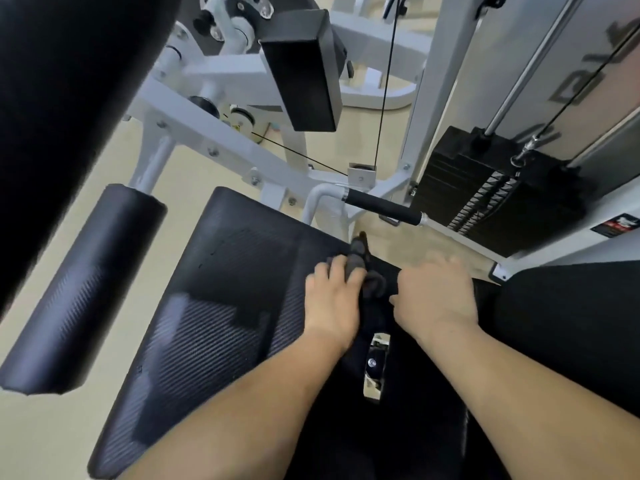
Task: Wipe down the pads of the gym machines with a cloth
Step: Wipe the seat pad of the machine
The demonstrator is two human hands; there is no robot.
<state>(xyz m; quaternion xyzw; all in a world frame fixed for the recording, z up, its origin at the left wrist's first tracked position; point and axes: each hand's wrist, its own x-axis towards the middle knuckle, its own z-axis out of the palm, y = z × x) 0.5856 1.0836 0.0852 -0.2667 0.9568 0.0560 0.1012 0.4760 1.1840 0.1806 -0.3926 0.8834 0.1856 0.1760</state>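
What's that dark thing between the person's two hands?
A bunched grey cloth, seen in the head view. The left hand grips it at the seat pad edge; the right hand sits close beside it.

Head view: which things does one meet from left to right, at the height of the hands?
In order: roller pad → seat pad → left hand → cloth → right hand → dark pad at the right edge.
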